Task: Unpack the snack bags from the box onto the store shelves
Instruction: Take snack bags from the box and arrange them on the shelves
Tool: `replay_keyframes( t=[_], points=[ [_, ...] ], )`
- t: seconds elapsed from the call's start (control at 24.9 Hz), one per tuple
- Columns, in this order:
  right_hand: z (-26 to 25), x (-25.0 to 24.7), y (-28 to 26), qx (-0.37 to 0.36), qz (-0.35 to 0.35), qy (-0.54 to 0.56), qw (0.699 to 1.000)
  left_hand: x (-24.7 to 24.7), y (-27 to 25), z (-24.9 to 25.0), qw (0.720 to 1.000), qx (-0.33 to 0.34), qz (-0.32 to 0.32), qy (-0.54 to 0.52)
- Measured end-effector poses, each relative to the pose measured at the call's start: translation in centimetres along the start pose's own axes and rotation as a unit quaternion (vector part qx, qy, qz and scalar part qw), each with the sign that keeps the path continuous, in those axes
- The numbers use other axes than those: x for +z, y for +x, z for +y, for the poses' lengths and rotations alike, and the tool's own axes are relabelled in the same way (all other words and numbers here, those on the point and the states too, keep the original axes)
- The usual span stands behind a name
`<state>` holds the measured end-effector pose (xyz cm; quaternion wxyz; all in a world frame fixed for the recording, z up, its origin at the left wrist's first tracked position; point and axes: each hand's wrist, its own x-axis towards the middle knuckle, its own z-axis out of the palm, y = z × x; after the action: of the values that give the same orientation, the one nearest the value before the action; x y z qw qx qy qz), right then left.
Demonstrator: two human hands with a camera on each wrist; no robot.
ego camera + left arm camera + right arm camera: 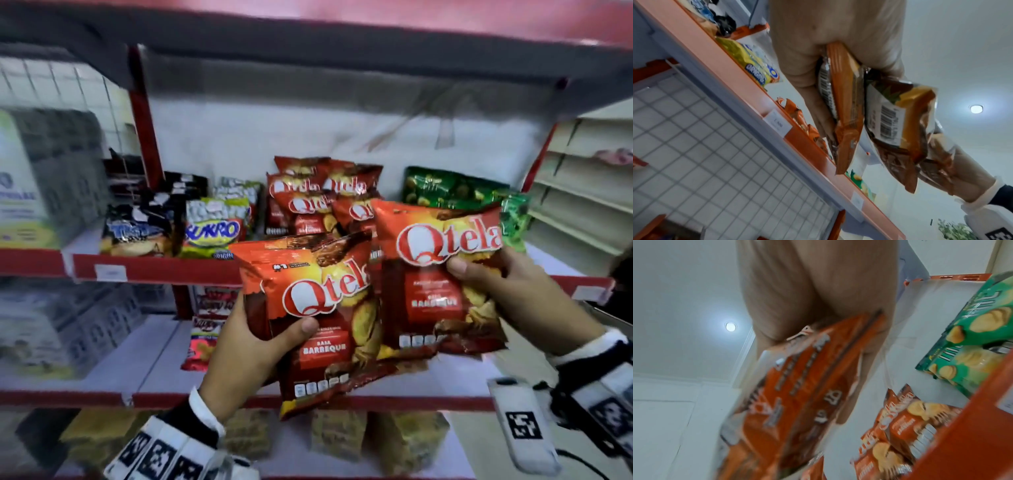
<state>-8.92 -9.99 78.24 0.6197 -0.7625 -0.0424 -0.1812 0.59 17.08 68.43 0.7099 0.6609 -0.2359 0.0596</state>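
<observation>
Grip: left hand (pixel 253 346) clamps red glossy Qtela barbecue bags (pixel 318 322); right hand (pixel 513 291) clamps another red Qtela bag (pixel 442 281).
Position: both upright, before shelved Qtela stack (pixel 318 198) on the red-edged shelf (pixel 154 270).
Nearer: right hand, judged.

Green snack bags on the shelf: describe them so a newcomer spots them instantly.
Find the upper red-edged shelf. Past the stacked red Qtela bags, at the row's right end, stand the green bags. They alone are green and show pale round chips.
</observation>
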Motion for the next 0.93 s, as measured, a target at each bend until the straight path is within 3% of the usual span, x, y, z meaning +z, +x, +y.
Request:
replay_keyframes(
  t=[0.16,0.28,0.36,0.52,0.93],
  points=[
    [-0.8,-1.5,5.4,-0.046,0.108,0.007,0.993,-2.1,2.1,2.2,0.999,0.021,0.04,0.015],
    [1.0,-1.4,9.9,-0.022,0.15,-0.022,0.988,-2.9,3.3,2.9,0.997,0.027,0.069,0.027],
    [2.5,-1.3,12.2,0.008,0.133,-0.059,0.989,-3.0,3.9,3.0,0.997,0.024,0.071,0.032],
    [5.1,-0.8,15.1,0.073,0.034,-0.155,0.985,-2.9,4.4,2.7,0.997,0.018,0.065,0.048],
    [8.4,1.4,19.4,0.069,0.105,-0.163,0.978,-1.9,6.7,1.1,0.996,0.003,0.072,0.058]
  ],
)
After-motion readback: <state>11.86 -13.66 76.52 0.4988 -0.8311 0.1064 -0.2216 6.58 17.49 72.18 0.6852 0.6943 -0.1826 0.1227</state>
